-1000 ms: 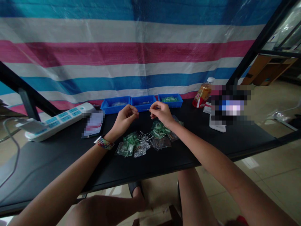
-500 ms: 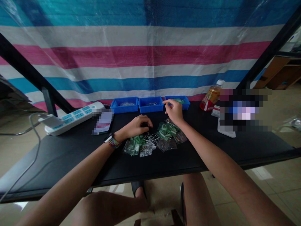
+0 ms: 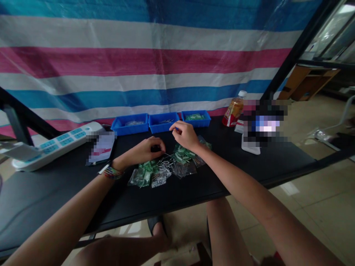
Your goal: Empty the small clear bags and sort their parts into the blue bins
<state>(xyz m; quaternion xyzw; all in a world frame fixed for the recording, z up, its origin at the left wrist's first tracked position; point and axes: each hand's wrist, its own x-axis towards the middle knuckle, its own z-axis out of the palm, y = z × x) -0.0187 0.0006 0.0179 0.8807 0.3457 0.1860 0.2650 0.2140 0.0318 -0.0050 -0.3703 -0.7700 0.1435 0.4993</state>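
My left hand (image 3: 145,150) is curled low over the left part of the pile, its thumb and forefinger closed together. A thin metal piece shows by these fingertips; whether they grip it I cannot make out. My right hand (image 3: 184,136) hovers above the pile, just in front of the middle blue tray (image 3: 161,128), fingers bent inward; anything in them is hidden. Beneath the hands lie loose metal pins (image 3: 165,164), green packets (image 3: 146,171) on the left, more green packets (image 3: 183,155) on the right, and clear plastic bags (image 3: 159,180).
Along the striped sheet (image 3: 163,66) stand the left blue tray (image 3: 130,129) and the right blue tray (image 3: 196,123), both holding small pieces. A power strip (image 3: 63,142) and a phone (image 3: 102,149) lie left. A drink bottle (image 3: 233,111) and a white object (image 3: 251,147) are right.
The view has swung to the right. My right hand has drawn back from near the right tray toward the middle of the pile, closer to my left hand. The left stays over the pile.
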